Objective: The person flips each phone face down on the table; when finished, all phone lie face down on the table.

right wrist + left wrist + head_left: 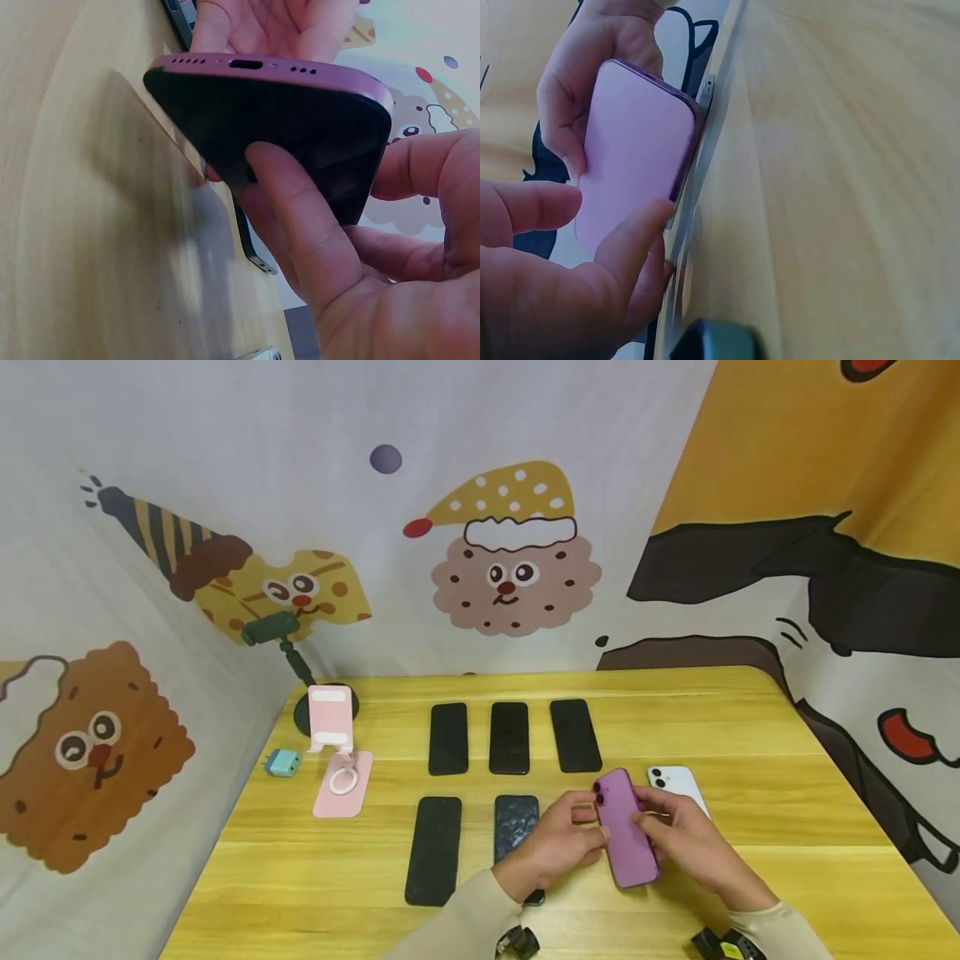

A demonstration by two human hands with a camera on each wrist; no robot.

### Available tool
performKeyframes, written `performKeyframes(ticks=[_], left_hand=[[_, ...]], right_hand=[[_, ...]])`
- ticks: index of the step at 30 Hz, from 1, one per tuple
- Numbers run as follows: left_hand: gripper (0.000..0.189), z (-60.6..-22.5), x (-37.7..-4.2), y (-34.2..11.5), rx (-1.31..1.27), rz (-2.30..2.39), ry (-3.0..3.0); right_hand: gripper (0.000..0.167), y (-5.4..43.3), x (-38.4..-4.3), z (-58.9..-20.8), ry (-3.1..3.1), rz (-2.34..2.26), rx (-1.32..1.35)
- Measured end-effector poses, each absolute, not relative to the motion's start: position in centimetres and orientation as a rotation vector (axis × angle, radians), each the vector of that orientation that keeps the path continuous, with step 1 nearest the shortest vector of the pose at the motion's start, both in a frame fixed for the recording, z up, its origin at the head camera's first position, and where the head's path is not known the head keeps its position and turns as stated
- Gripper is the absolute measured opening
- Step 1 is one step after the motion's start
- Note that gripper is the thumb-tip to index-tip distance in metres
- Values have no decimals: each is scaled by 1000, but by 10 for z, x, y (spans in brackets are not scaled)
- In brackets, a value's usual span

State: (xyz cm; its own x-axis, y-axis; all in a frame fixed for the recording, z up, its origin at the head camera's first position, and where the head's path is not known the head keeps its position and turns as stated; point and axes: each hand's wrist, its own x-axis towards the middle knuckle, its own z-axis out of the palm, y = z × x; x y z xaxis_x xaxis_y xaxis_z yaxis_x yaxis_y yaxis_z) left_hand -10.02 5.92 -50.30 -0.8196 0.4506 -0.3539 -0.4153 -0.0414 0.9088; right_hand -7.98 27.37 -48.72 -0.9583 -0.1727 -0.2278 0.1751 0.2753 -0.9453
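While both hands pinch its long sides, left hand (558, 837) on the left, right hand (693, 839) on the right, the purple phone (627, 835) is raised above the table's (757, 718) near right, long axis near-to-far, beside the white phone (686, 783).

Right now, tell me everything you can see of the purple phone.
The purple phone is slim with rounded corners, a smooth-looking back, lenses in one corner, a dark screen facing down, and a port between small holes along one short edge. It slants above the wooden table, pinched by the right hand; the left hand is beside it, contact unclear.
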Motion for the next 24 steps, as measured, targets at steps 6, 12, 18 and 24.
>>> performKeyframes(ticks=[6,12,18,24], left_hand=[[54,-502,-100,57,36,1936,1632],[54,-503,-100,56,39,1960,1628],[59,-506,-100,55,60,1988,1633],[68,-507,-99,56,43,2017,1607]], right_hand=[[61,276,-79,-484,2201,-1779,-10],[58,277,-79,-481,2157,-1826,27],[58,276,-80,-479,2137,-1862,43],[59,277,-80,-482,2113,-1888,51]])
